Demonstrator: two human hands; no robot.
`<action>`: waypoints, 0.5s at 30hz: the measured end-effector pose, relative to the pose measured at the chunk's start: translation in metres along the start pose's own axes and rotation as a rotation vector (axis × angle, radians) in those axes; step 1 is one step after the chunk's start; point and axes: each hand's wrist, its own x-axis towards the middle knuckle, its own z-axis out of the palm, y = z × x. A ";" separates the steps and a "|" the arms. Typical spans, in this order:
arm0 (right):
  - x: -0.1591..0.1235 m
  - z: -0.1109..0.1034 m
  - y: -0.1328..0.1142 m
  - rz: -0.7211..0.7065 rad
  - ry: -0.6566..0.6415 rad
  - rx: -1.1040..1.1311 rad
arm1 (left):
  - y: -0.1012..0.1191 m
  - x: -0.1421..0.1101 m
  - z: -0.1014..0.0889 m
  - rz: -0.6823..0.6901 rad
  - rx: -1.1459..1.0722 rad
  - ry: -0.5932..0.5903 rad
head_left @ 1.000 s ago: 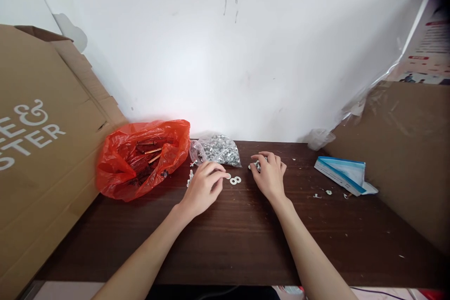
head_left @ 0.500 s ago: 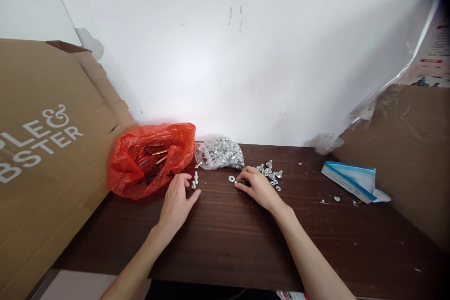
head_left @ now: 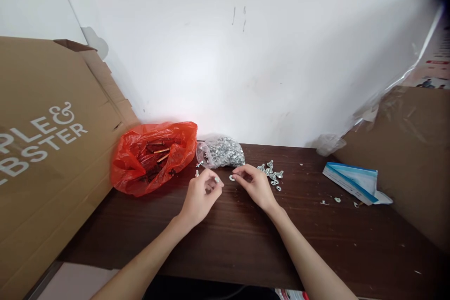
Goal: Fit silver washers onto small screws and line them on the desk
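Now that the left hand [head_left: 198, 197] has come away from the loose screws [head_left: 197, 173] and turned inward, it sits near the right hand [head_left: 258, 187], both on the near side of the clear bag [head_left: 227, 152], over the brown surface [head_left: 228, 234]. Its fingers are curled narrow, and a small pale piece [head_left: 217, 179] shows at the tips; it looks to be one of the screws, since three stood half a second ago and only two show now, though the hand may hide the other. The right hand's thumb and forefinger are drawn close together beside a flat washer [head_left: 232, 178], which lies just in front of the clear bag; whether they pinch anything, I cannot tell. As I judge it, this change gives the left hand a part, with a washer within easy reach of the right.

A little farther off, the loose screws stand left of the clear bag's front, while a cluster of bolts [head_left: 273, 176], half a second ago also in view, lies to its right. The red bag [head_left: 154, 159] is just beside the clear bag on the left.
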 end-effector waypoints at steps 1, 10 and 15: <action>0.000 0.002 0.000 0.024 0.040 0.076 | -0.001 0.006 0.007 -0.006 -0.038 -0.011; -0.001 0.013 0.000 0.096 0.159 0.270 | -0.036 0.029 0.037 0.072 0.076 -0.059; -0.002 0.021 -0.007 0.002 0.136 0.162 | -0.034 0.028 0.034 0.029 0.044 -0.104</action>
